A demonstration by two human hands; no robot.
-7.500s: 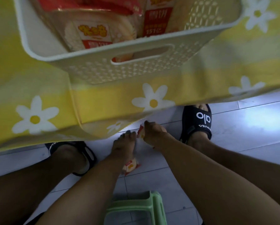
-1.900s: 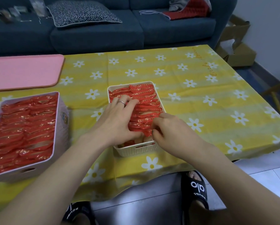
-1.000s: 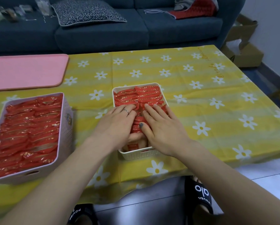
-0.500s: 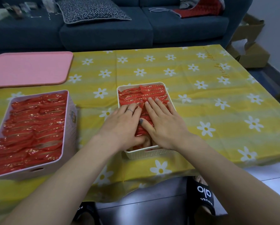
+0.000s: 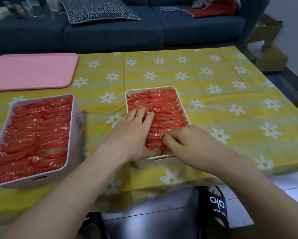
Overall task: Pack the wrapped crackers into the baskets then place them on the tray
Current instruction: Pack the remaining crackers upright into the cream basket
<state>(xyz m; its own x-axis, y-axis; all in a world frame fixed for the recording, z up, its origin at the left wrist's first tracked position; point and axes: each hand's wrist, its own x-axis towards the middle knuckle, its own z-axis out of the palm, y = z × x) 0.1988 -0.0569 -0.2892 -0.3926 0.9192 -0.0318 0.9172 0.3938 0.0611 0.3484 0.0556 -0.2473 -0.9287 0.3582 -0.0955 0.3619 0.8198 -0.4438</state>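
Observation:
A small white basket stands near the table's front edge, packed with red wrapped crackers standing on edge in rows. My left hand lies on the crackers at the basket's left side, fingers fairly straight and pressing down. My right hand reaches in from the right, its fingers curled, and pinches the packets at the basket's near end. What lies under both hands is hidden. A larger pink basket at the left is full of the same red crackers. The pink tray lies at the far left, bare.
A yellow daisy-print cloth covers the table and hangs over its front edge. A dark blue sofa with a patterned cushion runs behind it. Cardboard boxes stand on the floor at the right. My sandalled foot is below the table edge.
Earlier both hands picked a dropped packet off the floor. Half a second ago my right hand lay flat on the crackers; now its fingers are curled at the near end. My left hand stays put.

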